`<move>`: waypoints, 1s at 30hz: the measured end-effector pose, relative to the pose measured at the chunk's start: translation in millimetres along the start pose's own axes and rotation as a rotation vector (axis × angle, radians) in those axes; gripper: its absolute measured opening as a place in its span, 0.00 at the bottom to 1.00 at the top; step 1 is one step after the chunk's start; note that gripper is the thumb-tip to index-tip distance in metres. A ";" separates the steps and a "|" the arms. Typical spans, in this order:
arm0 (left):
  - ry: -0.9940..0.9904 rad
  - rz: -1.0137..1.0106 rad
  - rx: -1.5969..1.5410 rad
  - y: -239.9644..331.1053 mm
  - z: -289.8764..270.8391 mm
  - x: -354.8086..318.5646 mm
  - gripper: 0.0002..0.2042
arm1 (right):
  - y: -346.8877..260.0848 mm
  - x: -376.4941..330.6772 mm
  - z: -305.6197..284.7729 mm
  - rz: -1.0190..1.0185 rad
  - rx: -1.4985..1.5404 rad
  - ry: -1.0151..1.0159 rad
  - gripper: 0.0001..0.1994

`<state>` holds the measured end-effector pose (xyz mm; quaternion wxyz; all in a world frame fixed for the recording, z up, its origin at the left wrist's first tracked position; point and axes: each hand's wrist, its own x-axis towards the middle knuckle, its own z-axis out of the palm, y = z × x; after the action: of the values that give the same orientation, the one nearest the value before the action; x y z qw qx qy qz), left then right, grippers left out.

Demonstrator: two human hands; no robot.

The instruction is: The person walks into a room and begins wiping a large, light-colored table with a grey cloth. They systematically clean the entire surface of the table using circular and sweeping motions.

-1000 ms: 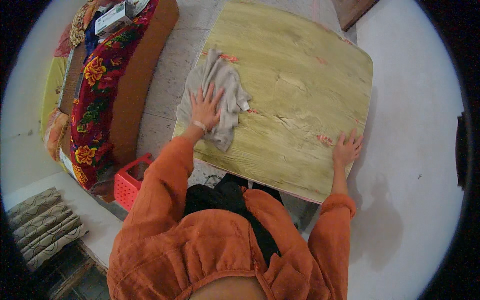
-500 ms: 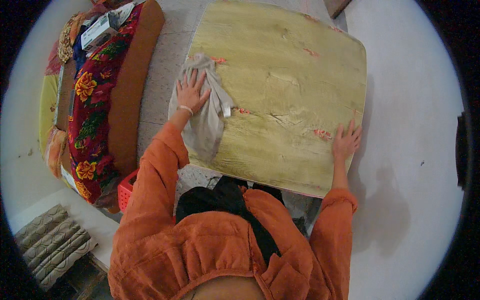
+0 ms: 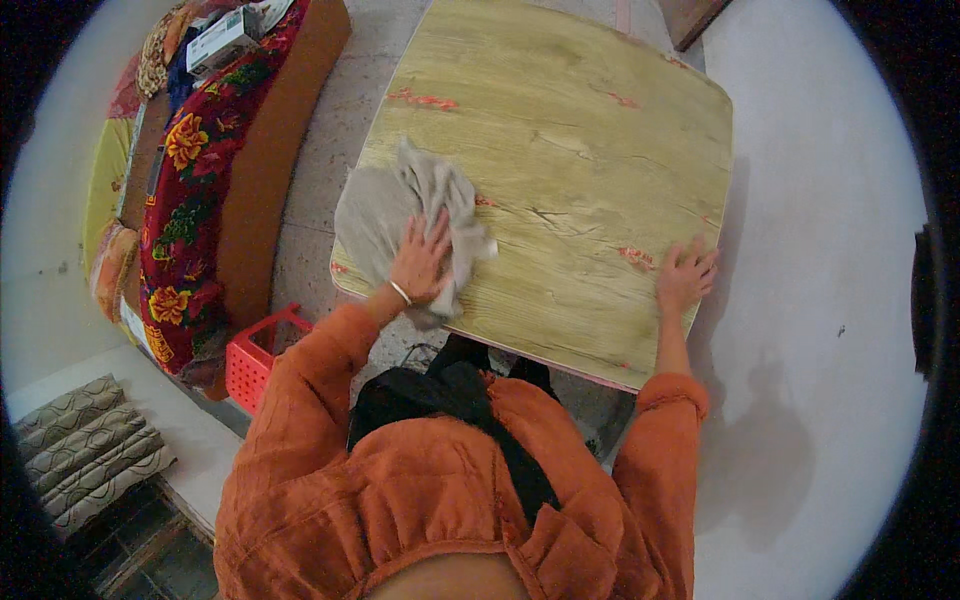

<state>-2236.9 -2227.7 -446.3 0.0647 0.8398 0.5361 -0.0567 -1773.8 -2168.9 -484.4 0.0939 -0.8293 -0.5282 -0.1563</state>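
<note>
Near the front-left corner of the table (image 3: 560, 130) I see a cloth (image 3: 375, 205), the left hand (image 3: 424, 262) spread over it, likely pressing it flat; at the right edge, the right hand (image 3: 684, 280) rests, fingers apart, perhaps bracing.

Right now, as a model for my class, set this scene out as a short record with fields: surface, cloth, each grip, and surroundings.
Surface: table with a wood-grain top and small red marks
Cloth: grey cloth, rumpled, on the near left part of the table
Left grip: left hand, open, laid on the cloth
Right grip: right hand, open, on the tabletop by its right edge
Left surroundings: flower-patterned fabric; white box at its far end
Near left: red perforated plastic item beside the orange sleeve
</note>
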 end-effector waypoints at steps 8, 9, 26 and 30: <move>0.052 0.047 -0.044 42.7 -18.3 100.1 0.39 | -0.5 1.3 -6.0 0.032 0.042 -0.017 0.28; 0.099 -0.012 -0.044 45.4 -18.7 121.1 0.39 | -1.8 1.5 -7.1 0.032 0.054 -0.037 0.29; 0.106 0.292 -0.187 119.5 -14.7 54.8 0.34 | 3.9 3.2 5.5 0.053 0.070 -0.057 0.30; 0.115 0.215 -0.106 130.7 -12.8 133.8 0.32 | 1.2 2.0 -4.7 0.040 0.114 -0.066 0.30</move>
<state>-2061.9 -2160.6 -449.5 0.0840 0.8895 0.4482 0.0273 -1772.7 -2169.3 -479.3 0.1268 -0.8377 -0.5224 -0.0966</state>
